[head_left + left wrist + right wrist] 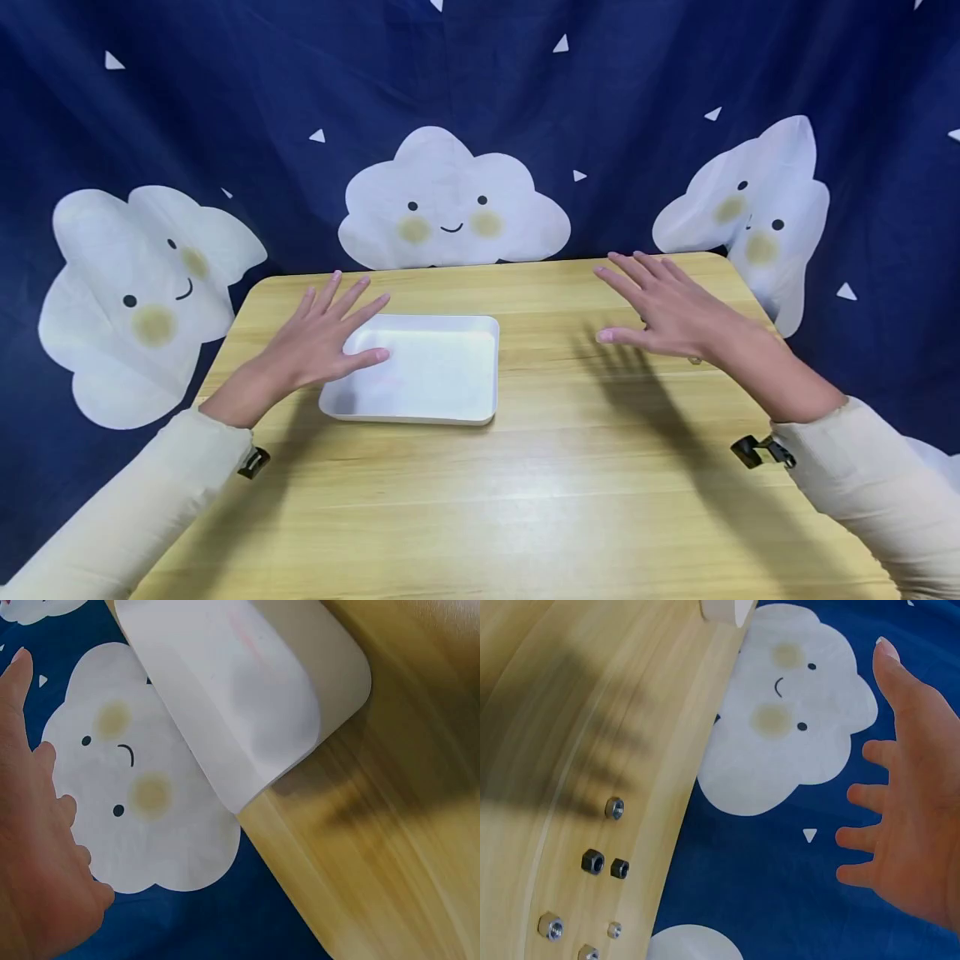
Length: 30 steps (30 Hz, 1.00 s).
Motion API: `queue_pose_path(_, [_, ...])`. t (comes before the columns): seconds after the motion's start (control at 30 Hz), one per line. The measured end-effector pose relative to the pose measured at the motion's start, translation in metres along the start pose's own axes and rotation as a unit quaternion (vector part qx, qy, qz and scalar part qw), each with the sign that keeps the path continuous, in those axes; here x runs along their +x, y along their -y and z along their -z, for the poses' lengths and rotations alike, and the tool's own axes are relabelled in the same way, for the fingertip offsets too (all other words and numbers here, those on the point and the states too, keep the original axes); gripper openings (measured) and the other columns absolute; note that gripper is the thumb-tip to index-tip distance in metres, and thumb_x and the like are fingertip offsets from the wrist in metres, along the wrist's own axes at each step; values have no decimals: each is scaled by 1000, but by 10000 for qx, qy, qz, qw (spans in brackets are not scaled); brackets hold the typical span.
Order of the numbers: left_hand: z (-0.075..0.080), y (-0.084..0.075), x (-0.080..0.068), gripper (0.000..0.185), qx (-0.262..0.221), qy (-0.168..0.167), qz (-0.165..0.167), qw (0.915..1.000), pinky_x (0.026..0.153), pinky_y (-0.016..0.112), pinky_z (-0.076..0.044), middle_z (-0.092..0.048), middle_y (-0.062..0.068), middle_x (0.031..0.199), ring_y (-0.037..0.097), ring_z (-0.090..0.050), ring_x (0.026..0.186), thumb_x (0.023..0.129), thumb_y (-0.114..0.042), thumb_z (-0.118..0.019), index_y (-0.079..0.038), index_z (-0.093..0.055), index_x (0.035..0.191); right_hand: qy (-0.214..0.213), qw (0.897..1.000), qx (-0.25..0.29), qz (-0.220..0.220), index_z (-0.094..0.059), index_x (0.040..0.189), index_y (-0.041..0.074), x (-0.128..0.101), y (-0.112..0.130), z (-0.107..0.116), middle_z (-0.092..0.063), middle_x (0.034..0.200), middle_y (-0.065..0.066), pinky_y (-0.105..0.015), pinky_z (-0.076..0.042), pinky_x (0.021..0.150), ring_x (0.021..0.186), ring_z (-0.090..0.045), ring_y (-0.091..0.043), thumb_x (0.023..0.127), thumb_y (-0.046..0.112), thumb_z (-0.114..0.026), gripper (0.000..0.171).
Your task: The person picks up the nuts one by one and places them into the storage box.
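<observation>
Head view, with both wrist views. The left hand [318,337] hovers with fingers straight and spread, holding nothing, over the left short edge of the white tray [438,375]; whether the fingertips touch the rim cannot be told. The tray lies just left of centre on the wooden table [525,483], its bulk at about 3 o'clock from that hand. Its long axis runs left to right, 9 to 3 o'clock, parallel to the table's near edge; being a plain rectangle, it points neither way. The right hand [663,308] is likewise flat, spread and empty, raised above the table's far right part, well apart from the tray, which lies at about 8 o'clock from it. The left hand is plainly the nearer. In the right wrist view, several small metal nuts [592,861] lie loose on the table near that hand. The tray appears empty.
</observation>
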<state>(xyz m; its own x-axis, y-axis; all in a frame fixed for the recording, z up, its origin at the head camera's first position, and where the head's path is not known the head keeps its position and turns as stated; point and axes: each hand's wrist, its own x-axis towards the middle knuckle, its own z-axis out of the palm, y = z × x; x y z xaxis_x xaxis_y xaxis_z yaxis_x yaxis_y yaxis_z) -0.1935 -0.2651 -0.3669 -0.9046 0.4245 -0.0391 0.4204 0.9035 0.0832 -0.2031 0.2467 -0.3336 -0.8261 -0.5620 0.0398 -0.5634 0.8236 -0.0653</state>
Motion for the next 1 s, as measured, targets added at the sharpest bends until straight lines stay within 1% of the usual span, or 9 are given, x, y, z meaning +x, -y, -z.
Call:
queue_pose_path(0.17, [-4, 1, 0, 84, -84, 76, 77, 9999, 126, 70, -1, -5, 2, 177, 36, 11, 163, 94, -76, -48, -41, -19, 165, -139, 9998, 77, 103, -26, 165, 20, 6, 3, -7, -27, 170, -16, -70, -20, 122, 155, -27, -43, 93, 65, -62, 92])
queue_pose_path(0.37, [-9, 3, -1, 84, -81, 60, 110, 9999, 126, 70, -2, -8, 4, 177, 38, 9, 163, 94, -77, -47, -40, -20, 165, -183, 9996, 97, 216, -28, 164, 15, 14, 9, -16, -29, 169, -17, -65, -23, 122, 154, -30, -42, 94, 63, -63, 92])
queue_pose_path(0.5, [-15, 6, -5, 85, -103, 33, 122, 9999, 125, 71, -3, -10, 4, 176, 40, 5, 163, 94, -77, -48, -39, -20, 165, -97, 9995, 104, 265, -27, 164, 15, 19, 14, -22, -29, 169, -17, -64, -23, 123, 154, -30, -43, 95, 63, -61, 91])
queue_pose_path(0.7, [-20, 9, -10, 86, -207, 6, 261, 9994, 125, 70, -7, -14, 3, 176, 42, -5, 162, 93, -77, -50, -39, -20, 165, 68, 9992, 177, 350, -23, 165, 16, 28, 26, -32, -26, 170, -17, -64, -22, 125, 156, -27, -43, 97, 66, -57, 91])
queue_pose_path(1.0, [-24, 13, -10, 87, -168, 52, 348, 9992, 126, 69, -7, -14, 7, 176, 45, -6, 161, 94, -76, -48, -35, -21, 165, 95, 9989, 241, 403, -24, 165, 14, 37, 42, -44, -31, 168, -18, -61, -23, 126, 155, -30, -41, 95, 69, -57, 95])
